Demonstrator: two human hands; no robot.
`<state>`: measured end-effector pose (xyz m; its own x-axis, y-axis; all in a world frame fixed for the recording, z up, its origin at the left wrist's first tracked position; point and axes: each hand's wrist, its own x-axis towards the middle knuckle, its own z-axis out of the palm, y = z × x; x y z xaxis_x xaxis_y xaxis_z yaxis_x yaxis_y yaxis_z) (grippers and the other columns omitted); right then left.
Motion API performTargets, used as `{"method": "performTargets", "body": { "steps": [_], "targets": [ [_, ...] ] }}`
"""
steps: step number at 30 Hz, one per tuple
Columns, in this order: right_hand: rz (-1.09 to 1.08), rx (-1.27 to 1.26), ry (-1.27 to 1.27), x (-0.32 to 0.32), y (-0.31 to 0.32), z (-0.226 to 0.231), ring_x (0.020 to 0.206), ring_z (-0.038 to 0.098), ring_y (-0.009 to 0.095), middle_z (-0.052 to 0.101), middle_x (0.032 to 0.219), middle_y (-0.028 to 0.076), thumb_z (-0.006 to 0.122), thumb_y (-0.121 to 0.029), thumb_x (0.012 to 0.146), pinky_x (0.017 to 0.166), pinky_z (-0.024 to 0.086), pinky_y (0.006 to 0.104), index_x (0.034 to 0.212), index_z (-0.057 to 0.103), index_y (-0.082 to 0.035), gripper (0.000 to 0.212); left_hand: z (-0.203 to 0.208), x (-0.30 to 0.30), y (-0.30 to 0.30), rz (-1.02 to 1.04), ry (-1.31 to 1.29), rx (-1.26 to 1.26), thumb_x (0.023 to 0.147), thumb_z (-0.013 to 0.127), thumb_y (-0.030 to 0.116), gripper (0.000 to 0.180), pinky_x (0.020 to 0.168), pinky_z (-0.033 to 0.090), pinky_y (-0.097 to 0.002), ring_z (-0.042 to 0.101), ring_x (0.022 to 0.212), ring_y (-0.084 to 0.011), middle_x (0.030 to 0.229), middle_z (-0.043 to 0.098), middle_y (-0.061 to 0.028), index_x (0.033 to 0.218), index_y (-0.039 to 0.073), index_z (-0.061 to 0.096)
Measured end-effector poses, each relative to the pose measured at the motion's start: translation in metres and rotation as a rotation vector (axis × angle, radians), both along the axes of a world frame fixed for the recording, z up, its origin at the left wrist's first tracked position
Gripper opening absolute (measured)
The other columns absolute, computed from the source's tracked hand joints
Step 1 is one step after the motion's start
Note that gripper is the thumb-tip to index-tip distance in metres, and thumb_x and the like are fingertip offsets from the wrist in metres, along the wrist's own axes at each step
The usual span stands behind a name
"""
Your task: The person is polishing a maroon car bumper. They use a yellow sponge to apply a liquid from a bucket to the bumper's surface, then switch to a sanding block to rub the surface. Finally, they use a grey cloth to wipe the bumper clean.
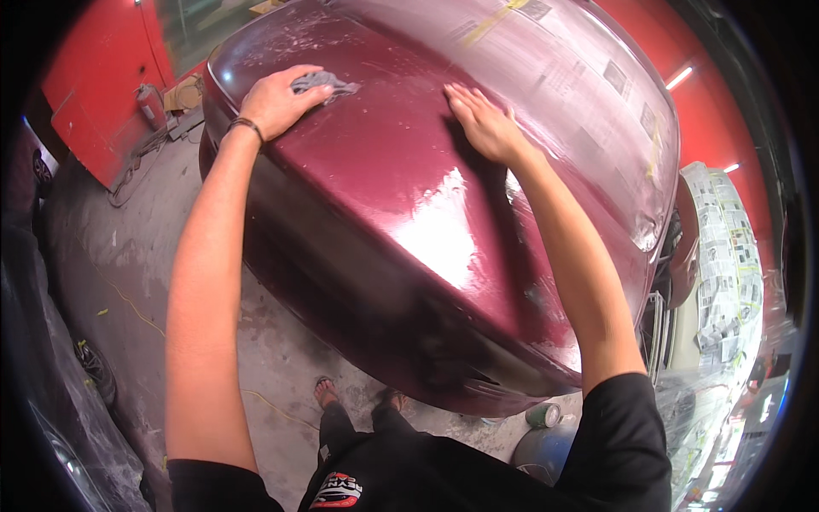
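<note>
Now: Two Hands on a Maroon Car Panel

Up near the top of the view, the left hand (275,101) lies on the maroon panel (384,222) with its fingers curled over a small grey pad (320,83), pressing it onto the painted surface. The pad sits under the fingertips, partly hidden by them, with one corner sticking out toward the right. A dark band (246,125) circles the left wrist.

The right hand (485,124) lies flat and released on the same panel, fingers together and pointing up and to the left, holding nothing. It is well apart from the pad, with bare paint between the two hands.

The panel is glossy and curved, and it carries a bright glare patch below the right hand. Around the pad and beyond it the paint looks dull and streaked with pale residue. Farther up, the glass (563,68) is covered with masking paper held by yellow tape (490,21).

At the right edge, another shape is wrapped in newspaper (725,256). Below the panel, the grey floor (128,256) is stained, and a yellow cord (136,311) runs across it. The person's two feet (326,392) show under the panel's lower edge. A small can (543,416) lies on the floor near the right sleeve. Red walls (94,68) stand behind, at the upper left.
</note>
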<state>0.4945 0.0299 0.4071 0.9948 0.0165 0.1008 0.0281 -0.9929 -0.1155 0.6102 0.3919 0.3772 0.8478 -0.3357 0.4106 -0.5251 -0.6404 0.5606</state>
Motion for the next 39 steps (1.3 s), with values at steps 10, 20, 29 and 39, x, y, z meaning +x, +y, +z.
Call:
{"method": "performTargets", "body": {
  "steps": [10,20,29,39],
  "targets": [
    [-0.62,0.02,0.036,-0.305,-0.182,0.005,0.165,0.016,0.026,0.023,0.178,0.002,0.018,-0.048,0.115,0.126,0.005,0.07,0.17,0.028,-0.026,0.06,-0.001,-0.004,-0.015,-0.008,-0.132,0.071,0.086,0.082,0.049,0.063,0.119,0.045,-0.0455,0.051,0.146,-0.0368,0.147,0.065,-0.0148,0.137,0.014,0.07],
    [0.075,-0.083,-0.115,0.046,0.073,-0.02,0.162,0.024,0.034,0.033,0.174,0.007,0.024,-0.045,0.114,0.126,0.013,0.0728,0.165,0.04,-0.015,0.061,0.002,0.003,0.0,-0.021,-0.096,0.08,0.089,0.078,0.052,0.066,0.115,0.047,-0.0421,0.06,0.137,-0.0335,0.152,0.061,-0.0156,0.141,0.014,0.067],
    [-0.509,-0.015,-0.009,-0.225,-0.111,-0.002,0.165,0.016,0.029,0.023,0.178,0.001,0.02,-0.049,0.114,0.129,0.011,0.067,0.17,0.026,-0.023,0.062,0.014,0.002,0.008,-0.044,-0.095,0.08,0.092,0.077,0.047,0.063,0.113,0.047,-0.0406,0.061,0.137,-0.0349,0.149,0.063,-0.0171,0.141,0.009,0.066],
    [-0.596,0.468,-0.535,-0.413,-0.189,-0.01,0.134,0.062,0.03,0.068,0.14,0.017,0.042,-0.037,0.116,0.114,0.044,0.0341,0.149,0.059,-0.004,0.049,-0.005,0.027,-0.001,-0.093,0.006,0.039,0.093,0.077,0.047,0.065,0.115,0.046,-0.0489,0.058,0.14,-0.0349,0.15,0.063,-0.0151,0.146,0.011,0.063]
  ]
}}
